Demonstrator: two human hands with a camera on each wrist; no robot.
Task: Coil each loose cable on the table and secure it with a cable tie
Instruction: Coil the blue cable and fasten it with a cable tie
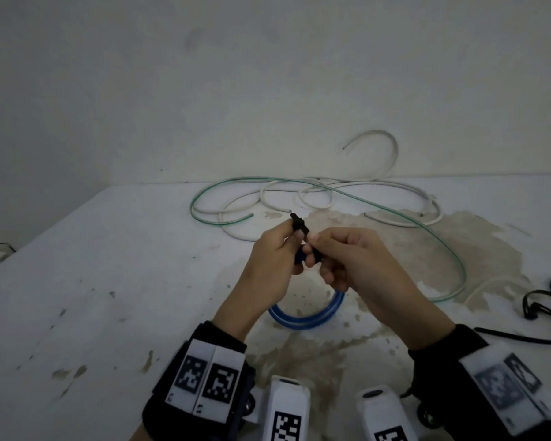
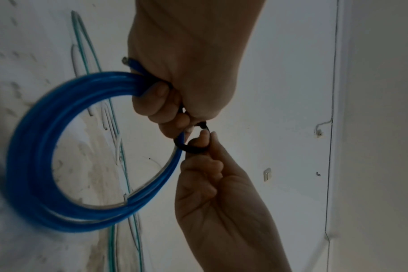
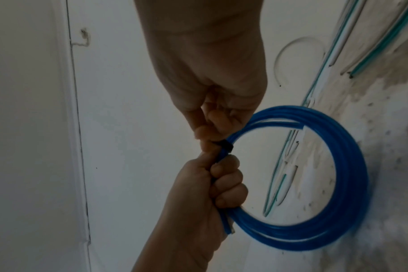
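A blue cable coil (image 1: 303, 321) hangs above the table from both hands. My left hand (image 1: 295, 246) grips the bundled strands at the top of the coil (image 2: 35, 147), fingers curled round them. A black cable tie (image 1: 299, 225) wraps the strands beside that grip, and its end sticks up above my left fingers. My right hand (image 1: 318, 249) pinches the tie's loop (image 2: 193, 150) between thumb and forefinger. In the right wrist view the tie (image 3: 226, 146) sits as a dark band on the coil (image 3: 352, 165), between my right hand (image 3: 205, 132) and my left hand (image 3: 224, 176).
A loose green cable (image 1: 395, 218) and a loose white cable (image 1: 392, 186) sprawl across the back of the stained white table (image 1: 109, 249), against the wall. Several spare black cable ties (image 1: 541, 300) lie at the right edge.
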